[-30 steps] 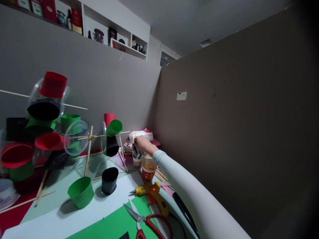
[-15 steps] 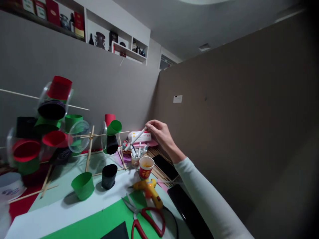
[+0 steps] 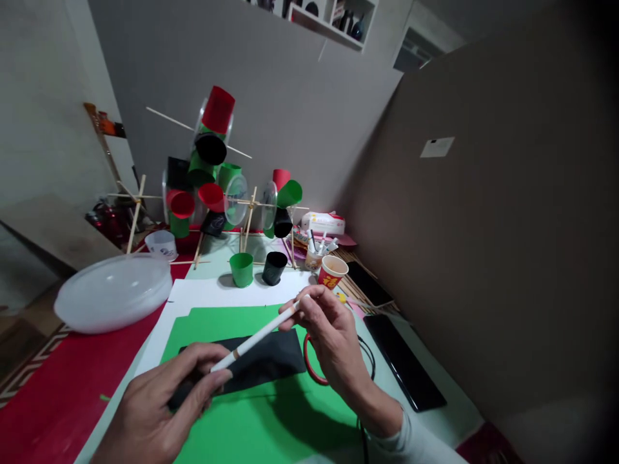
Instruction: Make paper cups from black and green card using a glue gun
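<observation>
A slim white marker pen [image 3: 258, 336] with brownish bands slants between my two hands, above the green paper. My left hand [image 3: 164, 393] is closed on its lower end, thumb and fingers pinching it. Fingertips of my right hand [image 3: 333, 335] grip the upper end. A black paper strip [image 3: 271, 361] lies under the pen and runs behind my left fingers; I cannot tell whether they hold it too. The green paper sheet [image 3: 251, 425] spreads beneath. Scissors with a red handle [image 3: 314, 364] are mostly covered by my right hand.
Behind the sheets stand a green paper cup [image 3: 242, 270], a black paper cup [image 3: 275, 268], a red-and-white cup [image 3: 333, 270] and a pen cup [image 3: 313, 260]. Stick frames bearing coloured cups [image 3: 211, 148] rise behind. A black phone [image 3: 403, 361] lies right, a plastic lid [image 3: 113, 293] left.
My right hand has come down and nearer from above the pen cup, bringing the marker pen. My left hand has entered and gripped its other end. The view has turned left and downward.
</observation>
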`<state>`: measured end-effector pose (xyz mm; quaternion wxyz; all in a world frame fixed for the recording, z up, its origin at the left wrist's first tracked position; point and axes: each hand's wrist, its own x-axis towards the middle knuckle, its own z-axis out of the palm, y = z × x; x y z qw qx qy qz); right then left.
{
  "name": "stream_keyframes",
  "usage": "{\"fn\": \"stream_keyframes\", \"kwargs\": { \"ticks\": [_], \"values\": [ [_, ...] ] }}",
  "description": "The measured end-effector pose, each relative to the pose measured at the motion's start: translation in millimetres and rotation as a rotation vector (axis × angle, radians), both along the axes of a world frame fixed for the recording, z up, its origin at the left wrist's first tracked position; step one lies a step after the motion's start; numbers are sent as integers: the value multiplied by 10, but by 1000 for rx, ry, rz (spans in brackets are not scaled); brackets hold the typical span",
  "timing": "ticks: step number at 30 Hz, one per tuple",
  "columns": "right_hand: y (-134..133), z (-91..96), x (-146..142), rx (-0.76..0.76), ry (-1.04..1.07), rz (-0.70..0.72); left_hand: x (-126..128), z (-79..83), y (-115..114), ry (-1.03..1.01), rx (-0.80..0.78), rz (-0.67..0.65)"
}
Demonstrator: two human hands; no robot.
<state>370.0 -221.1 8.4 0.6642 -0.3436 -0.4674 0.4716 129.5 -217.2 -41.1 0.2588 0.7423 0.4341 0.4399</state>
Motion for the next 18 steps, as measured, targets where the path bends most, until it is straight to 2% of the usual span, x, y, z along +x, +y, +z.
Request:
{"fn": "stream_keyframes", "kwargs": {
  "ticks": [5,10,13,18],
  "values": [
    [-18,-201,-70,-7,12,13,109,158,-13,-64,61,-32],
    [-57,-338,-122,-129,-86,161,135,139,7,38,164,-70],
    [-86,-326,-129,-156,-127,151,147,76,-15,116,100,-139],
    [-149,-327,-206,-193,-23,129,210,25,-52,143,-47,-142]
  ]
}}
